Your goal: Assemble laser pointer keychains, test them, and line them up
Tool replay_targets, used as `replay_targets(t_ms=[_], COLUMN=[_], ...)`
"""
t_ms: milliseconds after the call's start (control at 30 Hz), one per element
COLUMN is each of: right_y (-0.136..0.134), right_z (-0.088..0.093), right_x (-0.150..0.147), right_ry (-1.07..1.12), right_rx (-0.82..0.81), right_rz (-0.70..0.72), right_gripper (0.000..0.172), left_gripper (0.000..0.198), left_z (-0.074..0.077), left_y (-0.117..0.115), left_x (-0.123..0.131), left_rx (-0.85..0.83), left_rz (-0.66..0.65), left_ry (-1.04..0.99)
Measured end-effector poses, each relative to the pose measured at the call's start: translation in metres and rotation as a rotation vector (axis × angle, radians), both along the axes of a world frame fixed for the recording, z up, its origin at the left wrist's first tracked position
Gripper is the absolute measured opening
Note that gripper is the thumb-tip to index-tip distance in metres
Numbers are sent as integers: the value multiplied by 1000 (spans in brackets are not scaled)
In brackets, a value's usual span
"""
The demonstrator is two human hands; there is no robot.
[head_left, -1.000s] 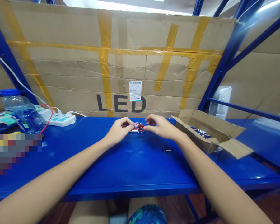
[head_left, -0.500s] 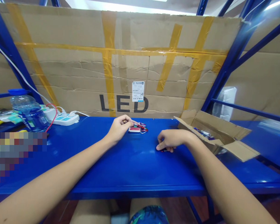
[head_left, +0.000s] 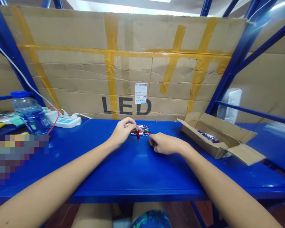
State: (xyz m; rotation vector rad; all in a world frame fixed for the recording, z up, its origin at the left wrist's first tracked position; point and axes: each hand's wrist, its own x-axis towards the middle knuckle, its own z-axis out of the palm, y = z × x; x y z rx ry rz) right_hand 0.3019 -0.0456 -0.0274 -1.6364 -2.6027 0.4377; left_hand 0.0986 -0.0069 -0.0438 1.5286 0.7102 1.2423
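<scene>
My left hand [head_left: 123, 131] pinches a small red keychain flashlight [head_left: 138, 134] by its upper end, and the tube hangs tilted downward. Just behind it, a row of similar keychain flashlights [head_left: 145, 130] in silver, red, green and purple lies on the blue table [head_left: 133, 177]. To the right of this row, my right hand [head_left: 165, 143] is closed, low over the tabletop. A bit of a small dark red item [head_left: 154, 144] peeks out between its fingers; the rest is hidden by the hand.
An open cardboard box [head_left: 204, 144] holding several shiny items stands on the right. At the left are a blue-capped plastic bottle [head_left: 30, 114] and a white power strip [head_left: 67, 121] with cords. A large taped cardboard panel [head_left: 85, 79] rises behind the table.
My right hand has moved left, closer to my left hand and the row. The red flashlight in my left hand has turned from lying sideways to pointing downward.
</scene>
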Motion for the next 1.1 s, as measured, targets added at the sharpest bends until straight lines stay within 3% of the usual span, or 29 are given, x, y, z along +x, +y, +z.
replay_targets(t_ms=[67, 133, 300, 400, 533, 800, 967, 1100], right_y=[6, 11, 19, 19, 16, 16, 17, 15], right_z=[-4, -7, -11, -12, -12, -9, -11, -11], right_x=[1, 1, -1, -1, -3, 0, 0, -7], right_ry=[142, 355, 1013, 1229, 1273, 1172, 1189, 1165], right_rx=[-7, -116, -468, -634, -742, -658, -665, -556], right_rz=[8, -35, -72, -34, 0, 69, -17, -98], right_gripper=[17, 17, 18, 22, 23, 23, 22, 23], left_gripper=[16, 16, 17, 20, 16, 13, 14, 13], left_z=[-2, -5, -11, -11, -10, -12, -12, -14], left_y=[0, -2, -13, -17, -12, -5, -6, -6], left_x=[1, 1, 1, 1, -2, -4, -3, -4], left_rx=[-11, 52, 486, 660, 788, 707, 699, 709], left_rz=[-26, -22, 5, 21, 76, 144, 133, 122], left_ry=[59, 176, 586, 754, 829, 787, 799, 807])
